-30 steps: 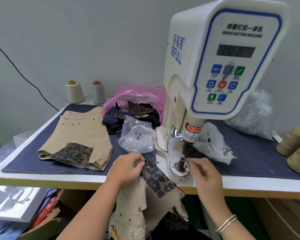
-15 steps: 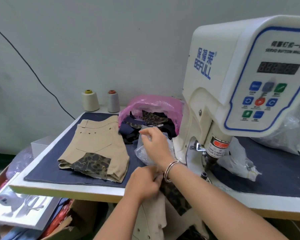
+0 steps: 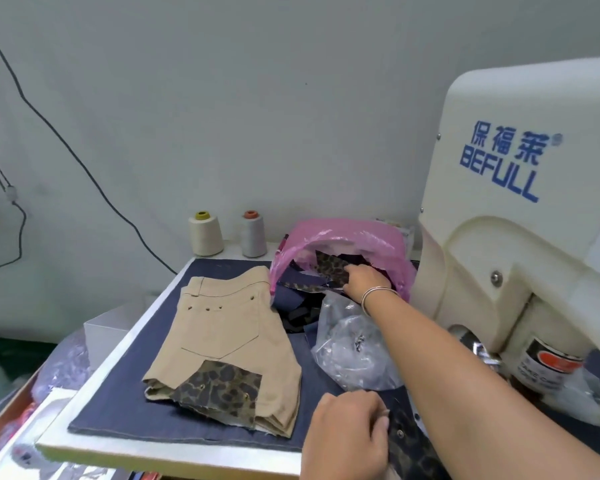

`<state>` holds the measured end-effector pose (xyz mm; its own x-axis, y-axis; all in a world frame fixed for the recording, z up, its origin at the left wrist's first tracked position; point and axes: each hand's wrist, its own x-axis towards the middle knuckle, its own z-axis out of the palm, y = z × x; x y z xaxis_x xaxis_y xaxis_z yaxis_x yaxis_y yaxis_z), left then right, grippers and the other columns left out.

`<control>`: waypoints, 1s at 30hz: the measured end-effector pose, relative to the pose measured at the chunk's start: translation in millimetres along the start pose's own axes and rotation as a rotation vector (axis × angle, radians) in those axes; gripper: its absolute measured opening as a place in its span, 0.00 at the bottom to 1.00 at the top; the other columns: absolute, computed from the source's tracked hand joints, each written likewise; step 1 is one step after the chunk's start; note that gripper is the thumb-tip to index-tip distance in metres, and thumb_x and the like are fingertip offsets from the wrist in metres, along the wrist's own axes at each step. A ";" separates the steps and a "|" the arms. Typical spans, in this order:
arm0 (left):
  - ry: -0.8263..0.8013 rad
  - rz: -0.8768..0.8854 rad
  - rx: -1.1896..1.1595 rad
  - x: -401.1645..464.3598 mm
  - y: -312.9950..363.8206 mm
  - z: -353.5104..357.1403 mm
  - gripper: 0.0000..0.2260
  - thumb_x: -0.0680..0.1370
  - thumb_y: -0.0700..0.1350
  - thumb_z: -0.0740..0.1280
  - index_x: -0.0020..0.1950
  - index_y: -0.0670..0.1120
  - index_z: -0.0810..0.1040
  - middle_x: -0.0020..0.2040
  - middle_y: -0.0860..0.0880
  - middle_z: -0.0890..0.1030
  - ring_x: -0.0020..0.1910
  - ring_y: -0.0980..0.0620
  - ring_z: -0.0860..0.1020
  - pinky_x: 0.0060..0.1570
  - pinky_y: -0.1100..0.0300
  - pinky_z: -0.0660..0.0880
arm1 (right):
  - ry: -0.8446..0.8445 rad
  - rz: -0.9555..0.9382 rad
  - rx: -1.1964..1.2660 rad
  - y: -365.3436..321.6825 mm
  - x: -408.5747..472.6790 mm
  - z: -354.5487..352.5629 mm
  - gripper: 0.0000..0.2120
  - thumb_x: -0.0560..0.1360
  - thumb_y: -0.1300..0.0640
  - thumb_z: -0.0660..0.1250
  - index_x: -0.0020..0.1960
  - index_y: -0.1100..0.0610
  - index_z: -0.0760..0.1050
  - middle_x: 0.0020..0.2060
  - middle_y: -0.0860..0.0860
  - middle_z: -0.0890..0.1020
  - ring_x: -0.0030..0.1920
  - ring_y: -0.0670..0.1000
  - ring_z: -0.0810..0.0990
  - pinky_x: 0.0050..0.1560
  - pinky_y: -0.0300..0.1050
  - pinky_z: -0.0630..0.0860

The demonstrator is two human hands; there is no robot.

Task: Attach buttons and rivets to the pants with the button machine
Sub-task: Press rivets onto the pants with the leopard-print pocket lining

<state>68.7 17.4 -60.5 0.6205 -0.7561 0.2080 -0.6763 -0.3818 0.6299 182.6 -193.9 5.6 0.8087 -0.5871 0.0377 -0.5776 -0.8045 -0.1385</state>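
Fingers of the left hand are curled round a leopard-print flap at the near edge of the table, pinching it where a metal stud shows; the cloth hangs down past the edge below the hand. Just left of that hand, on the dark blue mat that covers the table, lies a folded pair of tan pants, waistband away from the viewer, with a leopard patch on the near end and small rivets along the upper part. Right of the pants sits a clear bag with small metal pieces inside it. The right forearm crosses over that bag, a bangle round the wrist. Beyond the bag, the right hand reaches into the mouth of a pink bag full of dark and leopard cloth scraps; its fingertips rest on a leopard scrap, but whether they have hold of it I cannot tell. Right of both bags stands the cream button machine, lettered BEFULL in blue, its head well clear of either hand, a red warning label on the ram low down. Behind the pants, at the far edge of the table against the wall, stand two thread cones, one cream and one grey. A black cable runs down the wall to the left.
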 end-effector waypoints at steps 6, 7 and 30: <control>-0.011 0.006 0.011 -2.1 3.2 -2.0 0.08 0.74 0.55 0.58 0.50 0.55 0.72 0.49 0.56 0.78 0.47 0.52 0.69 0.47 0.61 0.65 | 0.154 0.142 0.310 1.1 4.4 5.7 0.11 0.78 0.61 0.56 0.47 0.61 0.77 0.45 0.58 0.81 0.45 0.59 0.78 0.41 0.45 0.70; -0.011 0.010 0.020 -2.1 2.9 -2.2 0.08 0.75 0.55 0.58 0.50 0.55 0.72 0.49 0.56 0.78 0.46 0.52 0.70 0.48 0.61 0.66 | 0.157 0.152 0.400 2.8 3.8 5.2 0.11 0.78 0.60 0.55 0.45 0.59 0.76 0.43 0.58 0.80 0.43 0.58 0.77 0.40 0.45 0.69; -0.354 0.024 -0.781 -0.7 43.7 -91.8 0.11 0.75 0.49 0.66 0.45 0.42 0.80 0.41 0.47 0.80 0.42 0.51 0.77 0.47 0.60 0.73 | -0.108 -0.284 1.221 39.7 -284.0 -44.4 0.10 0.74 0.54 0.64 0.36 0.56 0.76 0.62 0.38 0.73 0.62 0.37 0.70 0.58 0.36 0.66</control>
<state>75.2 50.1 35.6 0.3609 -0.9304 0.0636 -0.1399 0.0134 0.9901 -75.0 -63.2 33.3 0.9255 -0.3506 0.1436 0.0515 -0.2591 -0.9645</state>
